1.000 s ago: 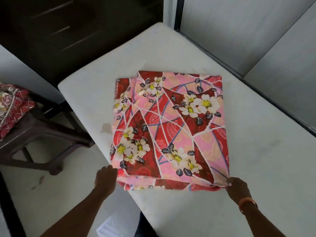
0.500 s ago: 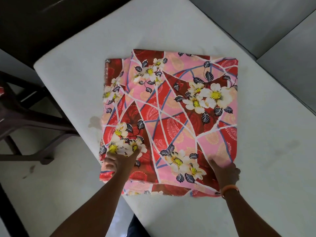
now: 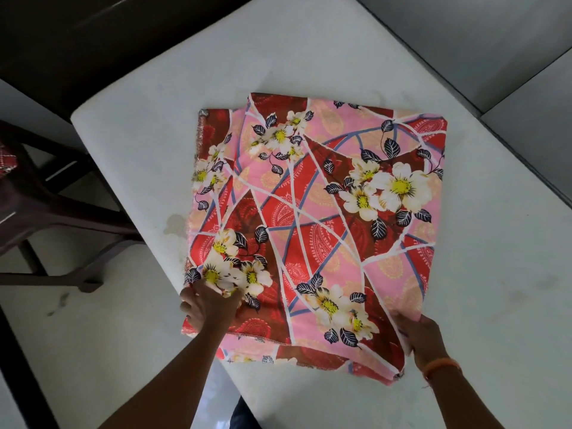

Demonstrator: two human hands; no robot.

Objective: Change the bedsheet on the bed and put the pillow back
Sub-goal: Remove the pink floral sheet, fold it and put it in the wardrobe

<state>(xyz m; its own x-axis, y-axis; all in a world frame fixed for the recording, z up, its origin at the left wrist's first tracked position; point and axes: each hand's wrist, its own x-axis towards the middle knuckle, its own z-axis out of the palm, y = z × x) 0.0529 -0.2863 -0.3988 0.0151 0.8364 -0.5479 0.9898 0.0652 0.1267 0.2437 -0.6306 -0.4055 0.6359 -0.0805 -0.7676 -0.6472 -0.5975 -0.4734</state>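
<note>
A folded bedsheet [image 3: 315,224], pink and red with white flowers, lies flat on the bare white mattress [image 3: 216,97] near its left edge. My left hand [image 3: 209,306] pinches the sheet's top layer at the near left corner. At the near right corner my right hand [image 3: 425,339], an orange band on its wrist, grips the edge of the top layers. The sheet's near edge hangs slightly over the mattress corner. No pillow is in view.
A dark brown plastic chair [image 3: 46,218] stands on the pale floor [image 3: 86,342] to the left, with a red patterned cloth [image 3: 6,159] on its seat. A dark cabinet [image 3: 77,32] is behind. Grey wall panels [image 3: 495,41] border the mattress on the right.
Both hands moved from the sheet's near edge onto its near corners and took hold of the top layers. The view came closer and tilted down.
</note>
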